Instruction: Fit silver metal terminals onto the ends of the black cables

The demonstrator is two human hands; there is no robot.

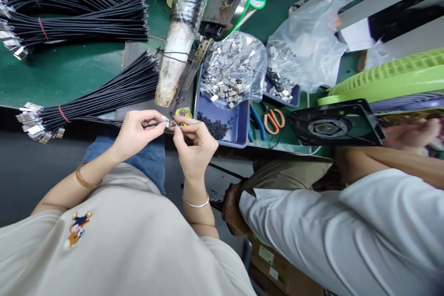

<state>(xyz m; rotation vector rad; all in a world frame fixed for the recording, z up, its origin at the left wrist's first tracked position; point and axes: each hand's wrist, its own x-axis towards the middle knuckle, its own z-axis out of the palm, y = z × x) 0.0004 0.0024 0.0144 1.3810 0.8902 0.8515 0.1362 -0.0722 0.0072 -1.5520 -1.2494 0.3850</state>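
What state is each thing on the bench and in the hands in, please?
Left hand: pinching the black cable
Right hand: at the cable's end; its grip is too small to tell
Front cable bundle: tied with a red band
Rear cable bundles: banded
Blue tray: holding black pieces and a clear bag
Clear bag: holding metal parts
Orange-handled scissors: lying down; open or shut is unclear
Black fan: cannot tell whether it is running
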